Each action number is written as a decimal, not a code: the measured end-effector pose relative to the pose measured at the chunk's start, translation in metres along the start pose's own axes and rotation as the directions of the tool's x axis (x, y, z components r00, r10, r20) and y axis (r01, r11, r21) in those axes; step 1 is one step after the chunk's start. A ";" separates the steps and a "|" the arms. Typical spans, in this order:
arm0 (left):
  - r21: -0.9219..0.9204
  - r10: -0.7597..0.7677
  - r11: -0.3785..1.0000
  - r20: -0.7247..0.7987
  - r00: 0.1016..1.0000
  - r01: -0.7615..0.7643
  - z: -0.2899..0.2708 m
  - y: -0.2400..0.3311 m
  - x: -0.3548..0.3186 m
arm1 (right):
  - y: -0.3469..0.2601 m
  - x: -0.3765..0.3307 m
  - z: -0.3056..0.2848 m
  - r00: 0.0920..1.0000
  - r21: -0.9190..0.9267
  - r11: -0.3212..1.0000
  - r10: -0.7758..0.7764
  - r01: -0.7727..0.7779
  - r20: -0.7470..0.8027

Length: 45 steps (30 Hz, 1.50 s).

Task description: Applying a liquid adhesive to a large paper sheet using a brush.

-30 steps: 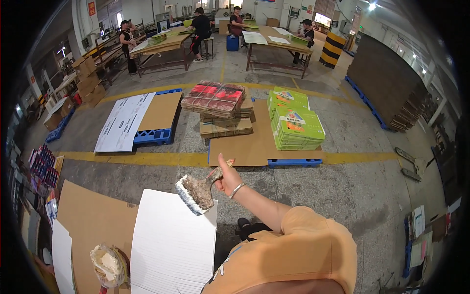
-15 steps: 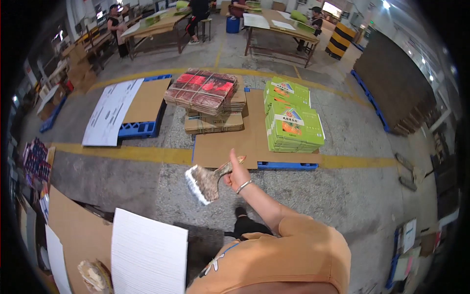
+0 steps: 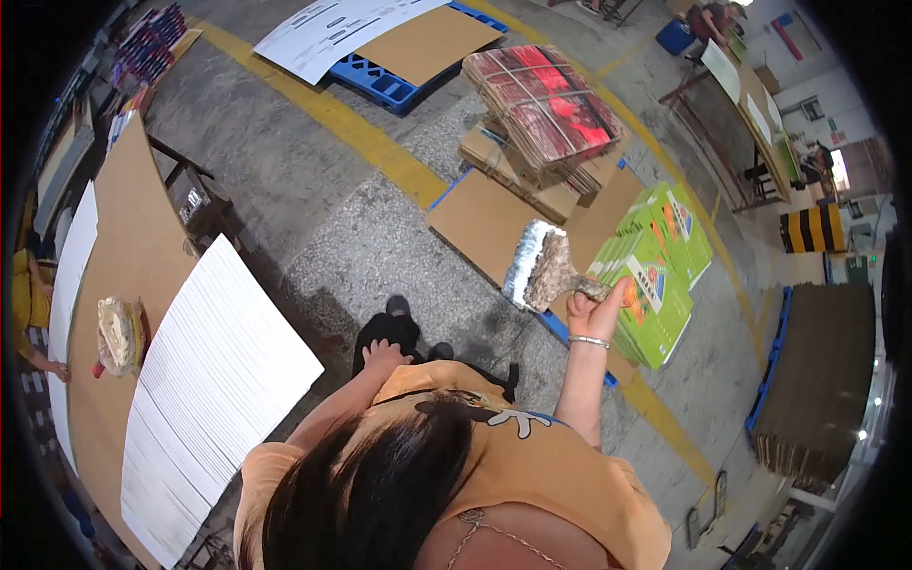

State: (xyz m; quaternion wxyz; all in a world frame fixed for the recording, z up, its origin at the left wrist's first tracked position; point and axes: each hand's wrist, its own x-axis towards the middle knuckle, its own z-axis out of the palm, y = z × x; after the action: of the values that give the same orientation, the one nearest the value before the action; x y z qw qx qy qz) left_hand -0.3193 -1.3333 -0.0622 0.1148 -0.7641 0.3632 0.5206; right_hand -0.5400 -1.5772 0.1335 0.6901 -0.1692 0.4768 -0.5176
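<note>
My right hand (image 3: 597, 312) grips the handle of a wide paste brush (image 3: 551, 274), held up in front of me. White paste coats the edge of its bristles. My left hand (image 3: 385, 357) lies against my dark trousers with its fingers apart and nothing in it. To the left, a fanned stack of white sheets (image 3: 214, 385) rests on a brown cardboard-topped table (image 3: 142, 223). A tub of pale paste (image 3: 118, 332) stands on that cardboard, beside the sheets.
Ahead, a tied bundle of red-printed cardboard (image 3: 551, 104) sits on other flat bundles. Green printed cartons (image 3: 655, 294) are stacked beside them. Farther off lie a blue pallet (image 3: 380, 85) and a tall brown cardboard stack (image 3: 817, 380). Another person's hand (image 3: 59, 370) is at the table's far left.
My view has turned left toward the table. The brush, still in my right hand, now appears farther right and higher. My left hand has come into view.
</note>
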 end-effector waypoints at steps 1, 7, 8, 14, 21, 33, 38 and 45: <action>0.031 0.066 0.997 -0.040 0.997 -0.065 -0.011 0.006 0.007 | 0.001 0.011 0.009 1.000 -0.010 1.000 0.001 -0.001 0.010; 0.014 0.154 0.988 -0.021 0.988 -0.154 -0.093 0.012 0.085 | 0.025 0.086 0.091 0.998 -0.061 0.998 0.022 -0.019 0.051; -0.008 0.152 0.988 0.005 0.988 -0.152 -0.115 0.006 0.100 | 0.033 0.100 0.114 0.998 -0.086 0.996 0.027 -0.021 0.065; -0.229 0.058 0.971 -0.027 0.998 -0.062 -0.282 -0.024 0.163 | 0.085 0.191 0.288 0.987 -0.156 0.984 0.109 -0.090 0.121; -0.727 -0.031 0.682 -0.140 0.990 -0.081 -0.398 -0.083 0.239 | 0.097 0.290 0.445 0.981 -0.197 0.980 0.062 -0.024 0.186; -0.265 0.138 0.947 -0.171 0.975 -0.181 -0.690 -0.012 0.397 | 0.061 0.580 0.542 0.983 0.072 0.996 0.067 -0.055 -0.171; -0.712 0.048 0.676 -0.213 0.976 -0.189 -0.856 0.137 0.426 | -0.002 0.664 0.544 0.978 0.262 0.963 -0.008 0.063 -0.208; 0.291 0.311 0.947 -0.718 0.622 -0.138 -1.045 0.191 0.542 | -0.068 0.728 0.524 0.918 0.427 0.851 -0.143 0.305 -0.371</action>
State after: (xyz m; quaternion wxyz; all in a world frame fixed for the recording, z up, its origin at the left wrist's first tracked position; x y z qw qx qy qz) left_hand 0.4010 -2.2829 -0.0489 -0.0339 -0.8426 0.5230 0.1243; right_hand -0.1344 -2.3784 0.0875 0.5559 0.0386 0.4184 -0.7173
